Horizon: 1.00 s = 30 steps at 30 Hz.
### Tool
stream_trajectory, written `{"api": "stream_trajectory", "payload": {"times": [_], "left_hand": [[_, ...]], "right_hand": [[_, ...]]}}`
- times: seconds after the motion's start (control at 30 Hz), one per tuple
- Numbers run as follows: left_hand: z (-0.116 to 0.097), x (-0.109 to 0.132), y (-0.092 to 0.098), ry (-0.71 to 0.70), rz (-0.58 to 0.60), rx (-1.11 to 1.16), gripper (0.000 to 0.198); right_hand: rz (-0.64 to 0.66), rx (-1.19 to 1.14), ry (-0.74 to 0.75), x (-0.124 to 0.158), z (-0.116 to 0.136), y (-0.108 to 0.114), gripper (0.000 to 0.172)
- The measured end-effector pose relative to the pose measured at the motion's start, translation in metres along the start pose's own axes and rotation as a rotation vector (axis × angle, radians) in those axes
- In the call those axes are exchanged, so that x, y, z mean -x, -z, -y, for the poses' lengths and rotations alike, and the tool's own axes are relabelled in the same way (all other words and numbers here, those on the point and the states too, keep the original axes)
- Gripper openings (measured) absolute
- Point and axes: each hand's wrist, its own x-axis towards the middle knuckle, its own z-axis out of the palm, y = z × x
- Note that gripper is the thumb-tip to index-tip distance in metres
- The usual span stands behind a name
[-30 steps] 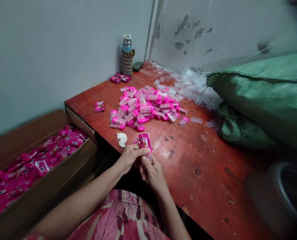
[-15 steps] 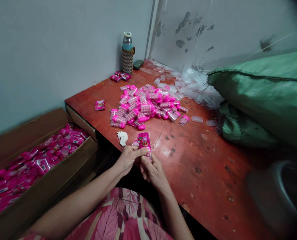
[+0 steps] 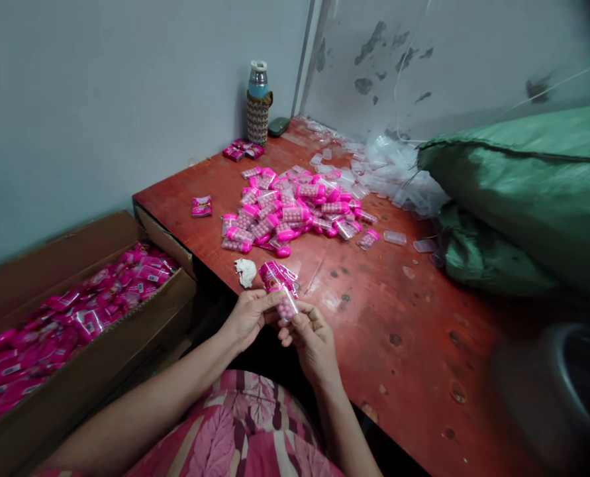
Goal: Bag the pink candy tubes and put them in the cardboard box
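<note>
My left hand (image 3: 245,317) and my right hand (image 3: 310,338) together hold a small clear case of pink candy balls (image 3: 287,306) that sits partly inside a pink printed wrapper (image 3: 275,276). The left fingers pinch the wrapper, the right fingers pinch the case's lower end. Both hands hover at the near edge of the red-brown table (image 3: 404,331). Beyond them lies a pile of filled pink candy cases (image 3: 289,209).
A cardboard box (image 3: 91,371) of wrapped pink packs stands low at the left. A heap of empty clear cases (image 3: 389,173) lies beside a green sack (image 3: 528,192). A bottle in a woven sleeve (image 3: 258,106), loose pink wrappers (image 3: 201,207) and a crumpled white scrap (image 3: 245,271) are on the table.
The wrapper has tilted to the left in my hands and the clear case of pink balls now shows below it. The view shifted slightly.
</note>
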Motion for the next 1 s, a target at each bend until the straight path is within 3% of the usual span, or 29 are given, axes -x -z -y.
{"api": "stream_trajectory", "payload": {"times": [0.4, 0.63, 0.8, 0.9, 1.0], "left_hand": [[-0.004, 0.014, 0.001, -0.111, -0.032, 0.156, 0.018], [-0.006, 0.016, -0.001, -0.109, -0.084, 0.037, 0.019], [-0.010, 0.019, -0.006, -0.128, -0.156, 0.003, 0.020], [-0.006, 0.019, -0.010, -0.137, -0.198, 0.021, 0.021], [-0.003, 0.021, -0.012, -0.126, -0.168, 0.027, 0.021]], "right_hand": [[-0.095, 0.132, 0.075, 0.003, -0.004, -0.016, 0.020], [-0.090, 0.123, 0.088, 0.006, -0.009, -0.016, 0.018], [-0.158, 0.287, 0.184, 0.012, -0.004, -0.019, 0.017], [-0.165, 0.213, 0.133, 0.011, -0.003, -0.020, 0.018], [-0.149, 0.081, 0.065, 0.008, -0.004, -0.020, 0.018]]}}
